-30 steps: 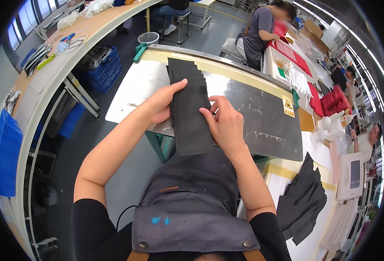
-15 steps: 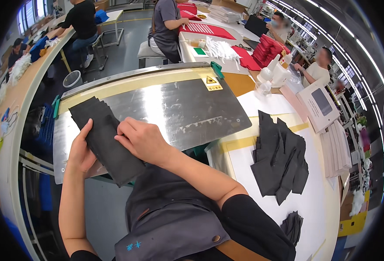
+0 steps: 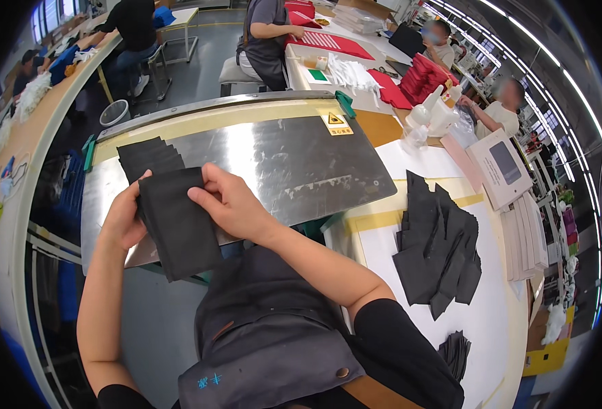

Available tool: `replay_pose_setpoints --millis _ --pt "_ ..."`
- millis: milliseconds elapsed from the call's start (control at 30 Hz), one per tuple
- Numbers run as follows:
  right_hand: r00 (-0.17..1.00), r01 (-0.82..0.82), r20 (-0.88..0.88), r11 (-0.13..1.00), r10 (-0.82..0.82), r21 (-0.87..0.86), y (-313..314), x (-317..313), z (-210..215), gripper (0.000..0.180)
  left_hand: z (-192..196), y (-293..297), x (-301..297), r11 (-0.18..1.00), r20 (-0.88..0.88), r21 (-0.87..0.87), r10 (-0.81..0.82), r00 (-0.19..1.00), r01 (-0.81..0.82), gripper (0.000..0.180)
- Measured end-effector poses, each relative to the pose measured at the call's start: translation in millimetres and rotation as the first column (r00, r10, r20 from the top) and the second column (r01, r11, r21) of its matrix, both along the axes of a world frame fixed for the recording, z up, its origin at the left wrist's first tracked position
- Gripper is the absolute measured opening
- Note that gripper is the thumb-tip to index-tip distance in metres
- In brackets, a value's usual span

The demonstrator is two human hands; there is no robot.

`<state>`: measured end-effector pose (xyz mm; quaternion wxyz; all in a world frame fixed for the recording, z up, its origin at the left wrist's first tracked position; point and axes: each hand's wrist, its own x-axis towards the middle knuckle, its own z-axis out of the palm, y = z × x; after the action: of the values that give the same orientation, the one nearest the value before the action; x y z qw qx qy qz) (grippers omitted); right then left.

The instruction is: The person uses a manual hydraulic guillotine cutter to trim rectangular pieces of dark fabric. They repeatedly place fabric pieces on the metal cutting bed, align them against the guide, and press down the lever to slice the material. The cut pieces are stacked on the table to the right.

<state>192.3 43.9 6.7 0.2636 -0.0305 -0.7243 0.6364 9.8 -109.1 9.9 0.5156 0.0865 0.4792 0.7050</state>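
Note:
Both of my hands hold a rectangular piece of black fabric (image 3: 178, 225) over the near edge of a shiny metal plate (image 3: 294, 163). My left hand (image 3: 122, 217) grips its left edge. My right hand (image 3: 229, 203) pinches its upper right side, fingers curled over the cloth. Just behind it, a small stack of similar black pieces (image 3: 149, 157) lies on the plate's left part.
A heap of black fabric pieces (image 3: 437, 245) lies on the white table (image 3: 499, 320) to my right, with a smaller bundle (image 3: 455, 351) nearer me. Other people sit at tables with red material (image 3: 424, 75) behind. A grey bin (image 3: 113, 112) stands on the floor.
The view has swung left to right across the plate. The black piece stays in both hands and now sits closer to the stack on the plate.

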Motion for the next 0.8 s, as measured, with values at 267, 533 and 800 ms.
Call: replay_pose_setpoints --millis 267,533,800 --pt "0.977 0.131 -0.105 0.917 -0.183 -0.377 68 26 58 0.017 39 -6 -15 0.938 -0.491 -0.346 -0.151 0.858 -0.033 0.052" --pt "0.968 0.209 -0.106 0.964 -0.228 -0.162 130 -19 66 0.019 32 -16 -42 0.723 -0.731 -0.652 -0.52 0.441 -0.229 0.061" --pt "0.929 0.28 -0.108 0.48 -0.354 0.831 156 -65 -4 0.052 51 55 -2 0.912 -0.886 -0.348 -0.395 -0.243 -0.216 0.049"
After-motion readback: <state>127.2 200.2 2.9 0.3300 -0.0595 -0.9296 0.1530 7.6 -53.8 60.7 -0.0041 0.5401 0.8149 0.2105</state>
